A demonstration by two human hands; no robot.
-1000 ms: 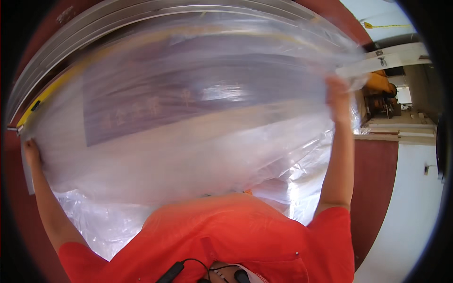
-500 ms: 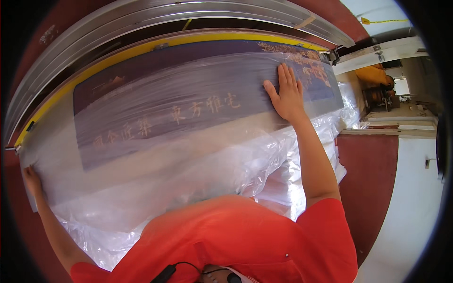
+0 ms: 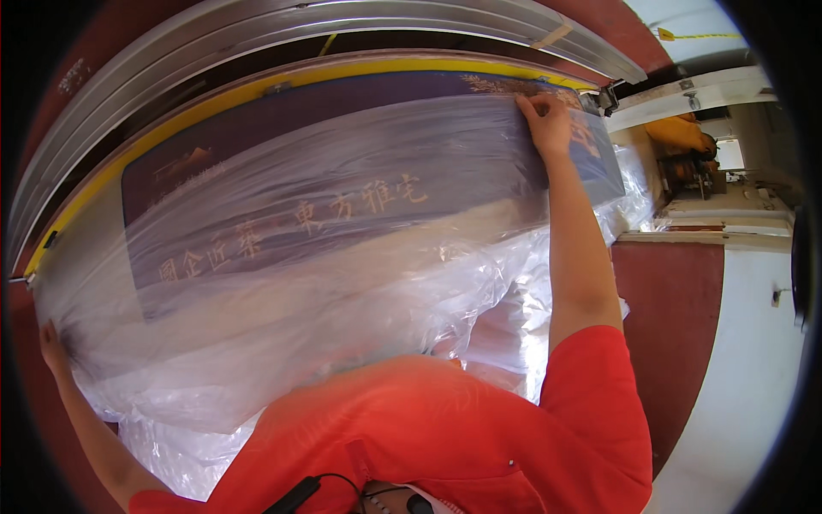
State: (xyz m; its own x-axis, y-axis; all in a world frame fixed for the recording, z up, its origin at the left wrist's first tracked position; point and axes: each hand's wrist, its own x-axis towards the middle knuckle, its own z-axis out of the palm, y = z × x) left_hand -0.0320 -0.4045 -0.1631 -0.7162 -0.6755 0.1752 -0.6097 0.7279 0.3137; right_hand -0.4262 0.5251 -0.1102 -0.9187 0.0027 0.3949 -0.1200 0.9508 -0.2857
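Note:
A thin clear plastic film (image 3: pixel 342 265) lies wrinkled over a wide dark purple printed sheet (image 3: pixel 248 128) with gold lettering and a gold tree picture. At the upper right, my right hand (image 3: pixel 550 128) pinches the film's top edge, thumb and forefinger together over the sheet. Far off at the left side, my left hand (image 3: pixel 53 347) is closed on the film's left part, where creases gather toward the fingers. The film's lower part hangs in loose, shiny folds close to my red shirt.
A yellow strip (image 3: pixel 231 92) runs along the sheet's far edge, with a long silver metal rail (image 3: pixel 377 19) beyond it. A metal bracket (image 3: pixel 608 98) stands at the right end. To the right are a red-and-white wall (image 3: pixel 668 317) and an opening (image 3: pixel 728 171) with machinery.
My right hand, flat with spread fingers before, has moved up and now pinches the film's edge. My left hand has shifted slightly down. The film is lifted and more creased.

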